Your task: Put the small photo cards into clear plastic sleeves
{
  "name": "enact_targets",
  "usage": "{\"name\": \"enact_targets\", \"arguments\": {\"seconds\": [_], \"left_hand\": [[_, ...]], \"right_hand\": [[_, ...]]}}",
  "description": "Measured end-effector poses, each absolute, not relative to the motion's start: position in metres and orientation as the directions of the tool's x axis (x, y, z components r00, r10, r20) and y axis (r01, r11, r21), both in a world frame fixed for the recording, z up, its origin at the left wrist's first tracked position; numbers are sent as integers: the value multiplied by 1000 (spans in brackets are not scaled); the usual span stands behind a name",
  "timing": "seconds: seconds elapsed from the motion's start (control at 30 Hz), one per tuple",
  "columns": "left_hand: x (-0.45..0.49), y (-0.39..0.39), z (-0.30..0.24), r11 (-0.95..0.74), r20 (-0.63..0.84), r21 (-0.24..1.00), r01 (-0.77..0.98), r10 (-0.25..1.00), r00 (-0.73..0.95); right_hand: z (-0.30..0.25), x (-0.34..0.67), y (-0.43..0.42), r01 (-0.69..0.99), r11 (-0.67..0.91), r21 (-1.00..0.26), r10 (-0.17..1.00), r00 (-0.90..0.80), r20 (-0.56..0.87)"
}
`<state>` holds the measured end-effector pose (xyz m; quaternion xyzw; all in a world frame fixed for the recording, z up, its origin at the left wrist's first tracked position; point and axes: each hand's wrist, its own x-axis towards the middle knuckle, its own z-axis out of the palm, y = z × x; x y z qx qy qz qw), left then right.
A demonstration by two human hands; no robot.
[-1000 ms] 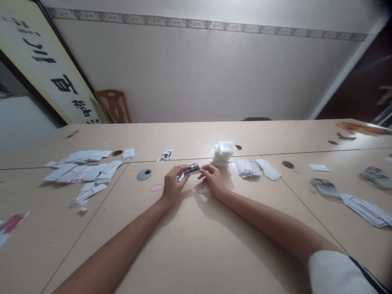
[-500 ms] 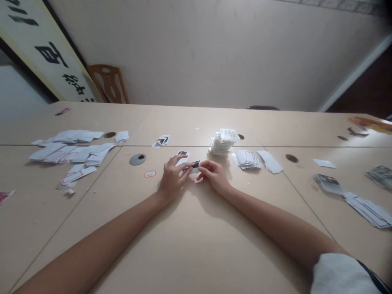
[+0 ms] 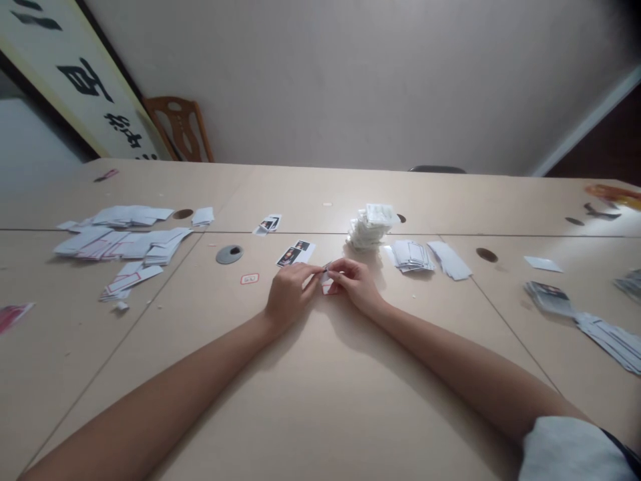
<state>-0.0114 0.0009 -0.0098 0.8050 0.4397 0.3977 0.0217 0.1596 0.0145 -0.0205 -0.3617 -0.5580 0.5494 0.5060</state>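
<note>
My left hand (image 3: 293,292) and my right hand (image 3: 356,284) meet fingertip to fingertip over the middle of the table. Both are closed in a pinch on a small card (image 3: 325,272), mostly hidden by the fingers. Beneath it, partly covered by my right hand, lies a red-bordered label (image 3: 329,288). Just beyond my left hand rest white cards with dark printed pictures (image 3: 295,254). Another red-bordered label (image 3: 250,278) lies to the left of that hand.
White paper strips (image 3: 120,244) spread over the left side. A stack of whitish packets (image 3: 371,226) stands behind my right hand, with piled cards (image 3: 411,256) and strips (image 3: 449,260) beside it. Farther right are a card stack (image 3: 549,298) and more strips (image 3: 608,339). A round grommet (image 3: 230,254) sits left of centre.
My left fingers have drawn together and down from the picture cards, which now show more fully. The held card's dark face, visible before, is now mostly hidden. The view has shifted slightly.
</note>
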Motion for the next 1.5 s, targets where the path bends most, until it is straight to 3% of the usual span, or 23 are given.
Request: {"name": "enact_targets", "arguments": {"seconds": [0.33,0.73,1.5], "left_hand": [[-11,4,-12,-620,633,394,679,718,289],[-12,2,-10,-639,639,264,722,677,365],[-12,-3,-8,-610,684,181,772,642,347]], "right_hand": [[-21,161,11,-105,118,-987,975,-176,135],[-21,160,7,124,291,-949,953,-120,277],[-19,158,-1,278,422,-863,905,-190,381]]}}
